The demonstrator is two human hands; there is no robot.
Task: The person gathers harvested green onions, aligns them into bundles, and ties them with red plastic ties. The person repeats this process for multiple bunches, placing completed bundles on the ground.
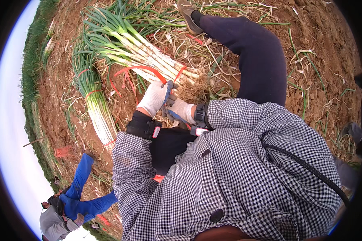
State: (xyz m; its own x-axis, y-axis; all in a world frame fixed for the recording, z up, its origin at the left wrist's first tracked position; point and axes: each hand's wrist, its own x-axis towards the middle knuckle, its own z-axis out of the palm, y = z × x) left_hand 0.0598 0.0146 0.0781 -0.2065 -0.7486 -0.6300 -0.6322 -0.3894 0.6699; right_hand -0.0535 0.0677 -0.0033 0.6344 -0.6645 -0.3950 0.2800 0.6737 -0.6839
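Note:
My left hand (155, 96), in a white knitted glove with grey-blue fingertips, is closed on a red plastic strap (147, 68) whose free end curves away to the left. My right hand (182, 110), gloved alike, touches it from below right with fingers curled; a bit of red strap shows under its palm. Just beyond both hands lies a large bundle of green onions (144, 51), roots towards me and leaves to the upper left. A red band (180, 73) crosses its white stems near the roots. What the fingertips pinch is partly hidden.
A tied bundle of green onions (101, 111) lies at left with several red bands. Loose leaves and red strips litter the brown soil. My bent leg (259, 57) is at upper right. Another person in blue trousers (78, 192) is at lower left.

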